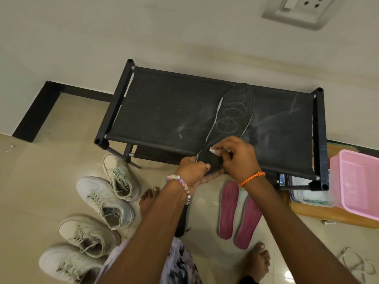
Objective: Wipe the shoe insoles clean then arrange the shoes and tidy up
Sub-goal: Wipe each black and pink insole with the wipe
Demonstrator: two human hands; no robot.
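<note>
Left hand [191, 171] pinching long black foam insole [229, 121] heel, right hand [235, 154] gripping small white wipe [213, 151]: stroke heel-to-toe, firm, insole braced flat.

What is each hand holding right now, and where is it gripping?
The left hand grips the black insole at its near heel end. The right hand pinches a small white wipe against the insole near that end.

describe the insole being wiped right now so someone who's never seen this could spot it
Find the black shoe rack against the wall. The black insole slants across its top, its near end gripped by the left hand while the right hand rubs it. The two insoles on the floor are maroon; this one is black with oval outlines.
</note>
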